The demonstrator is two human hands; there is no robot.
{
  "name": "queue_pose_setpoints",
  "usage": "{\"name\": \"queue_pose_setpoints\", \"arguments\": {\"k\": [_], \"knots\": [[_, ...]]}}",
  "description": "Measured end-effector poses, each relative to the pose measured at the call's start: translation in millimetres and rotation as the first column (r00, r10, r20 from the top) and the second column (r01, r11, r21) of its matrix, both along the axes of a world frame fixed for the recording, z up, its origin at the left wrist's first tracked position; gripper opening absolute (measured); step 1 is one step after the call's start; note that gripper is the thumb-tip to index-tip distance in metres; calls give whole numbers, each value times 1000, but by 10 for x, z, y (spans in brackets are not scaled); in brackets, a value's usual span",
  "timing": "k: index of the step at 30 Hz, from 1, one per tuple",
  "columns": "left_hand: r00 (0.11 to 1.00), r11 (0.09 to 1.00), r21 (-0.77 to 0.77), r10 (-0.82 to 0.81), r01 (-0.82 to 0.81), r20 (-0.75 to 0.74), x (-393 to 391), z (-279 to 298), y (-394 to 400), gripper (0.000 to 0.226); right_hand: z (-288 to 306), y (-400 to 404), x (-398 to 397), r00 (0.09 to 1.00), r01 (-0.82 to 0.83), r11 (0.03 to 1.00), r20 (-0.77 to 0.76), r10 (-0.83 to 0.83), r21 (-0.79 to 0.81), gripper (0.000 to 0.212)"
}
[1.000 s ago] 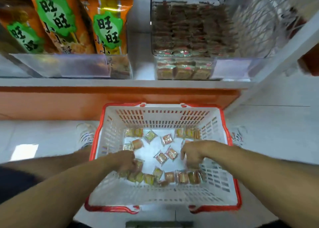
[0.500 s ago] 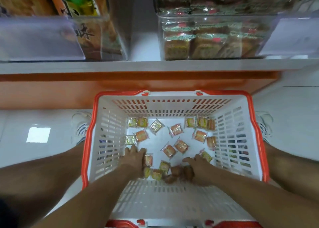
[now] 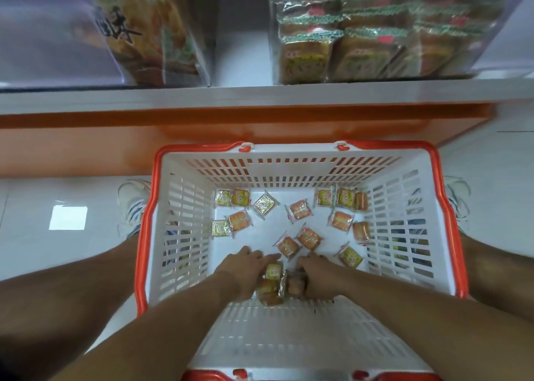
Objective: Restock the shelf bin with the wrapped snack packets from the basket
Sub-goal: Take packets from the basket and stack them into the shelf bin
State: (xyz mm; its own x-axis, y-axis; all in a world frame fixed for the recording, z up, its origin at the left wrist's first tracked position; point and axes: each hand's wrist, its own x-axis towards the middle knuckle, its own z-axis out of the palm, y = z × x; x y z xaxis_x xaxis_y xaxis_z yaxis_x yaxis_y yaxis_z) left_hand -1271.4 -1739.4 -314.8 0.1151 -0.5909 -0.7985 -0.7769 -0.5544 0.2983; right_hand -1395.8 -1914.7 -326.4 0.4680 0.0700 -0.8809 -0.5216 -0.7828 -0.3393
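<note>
A white basket with a red rim (image 3: 445,207) stands on the floor below the shelf. Several small wrapped snack packets (image 3: 299,209) lie scattered on its bottom. Both hands are down inside it, at the near side. My left hand (image 3: 245,271) and my right hand (image 3: 316,279) press a small bunch of packets (image 3: 274,285) between them, with fingers curled around the bunch. The clear shelf bin (image 3: 375,34) at the upper right holds stacked packets of the same kind.
A second clear bin (image 3: 150,34) with large orange snack bags stands on the white shelf (image 3: 260,94) at the left. An orange base panel (image 3: 86,144) runs under the shelf. My two shoes (image 3: 133,204) flank the basket on the white tiled floor.
The view has dropped closer to the basket. Both hands have drawn together at the near side and gathered loose packets into one bunch between them.
</note>
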Motion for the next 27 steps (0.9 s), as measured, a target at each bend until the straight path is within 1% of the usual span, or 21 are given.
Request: {"name": "queue_pose_setpoints", "arguments": {"k": [1,2,3,5,6,8,10,11,14,18,19,21,24,26,27], "knots": [[1000,1000,-8,4,-4,-13,-21,-4,-15,81,-4,14,14,999,36,999,-3,-36,29,32],[999,1000,-9,29,-29,-31,-49,-7,-26,80,-6,23,31,996,89,994,-13,-88,65,32],[996,997,-11,71,-71,-50,-74,-17,-33,76,-6,22,49,988,154,982,-35,-151,108,40],[978,982,-9,188,-190,-93,-90,-51,-42,67,22,9,97,959,273,947,-122,-255,172,62],[964,969,-2,244,-245,-106,-87,-63,-46,63,39,6,115,951,293,940,-157,-267,175,65],[938,945,16,327,-328,-115,-69,-73,-58,59,39,2,117,940,294,941,-230,-252,167,54],[916,924,42,383,-381,-121,-63,-74,-72,60,39,9,87,906,341,924,-323,-274,173,47],[908,916,55,400,-396,-123,-62,-71,-79,60,30,12,76,894,365,914,-341,-291,175,45],[909,915,90,401,-393,-114,-62,-53,-108,62,-4,5,70,865,436,883,-351,-358,174,27],[917,924,107,378,-367,-127,-22,-37,-148,62,45,-19,115,818,540,814,-364,-447,215,28],[915,921,98,387,-378,-115,-8,-25,-161,62,71,-33,128,825,536,813,-346,-448,225,24],[893,895,69,446,-442,-67,30,18,-180,62,121,-77,176,876,462,856,-265,-402,230,15],[824,825,45,564,-563,-45,134,137,-209,59,306,-190,315,967,229,957,-155,-203,176,12],[747,753,64,658,-655,-95,239,229,-234,61,523,-277,430,990,106,986,-112,-91,133,16],[685,698,72,714,-712,-145,299,281,-247,62,663,-319,489,994,68,992,-91,-58,109,23]]}}
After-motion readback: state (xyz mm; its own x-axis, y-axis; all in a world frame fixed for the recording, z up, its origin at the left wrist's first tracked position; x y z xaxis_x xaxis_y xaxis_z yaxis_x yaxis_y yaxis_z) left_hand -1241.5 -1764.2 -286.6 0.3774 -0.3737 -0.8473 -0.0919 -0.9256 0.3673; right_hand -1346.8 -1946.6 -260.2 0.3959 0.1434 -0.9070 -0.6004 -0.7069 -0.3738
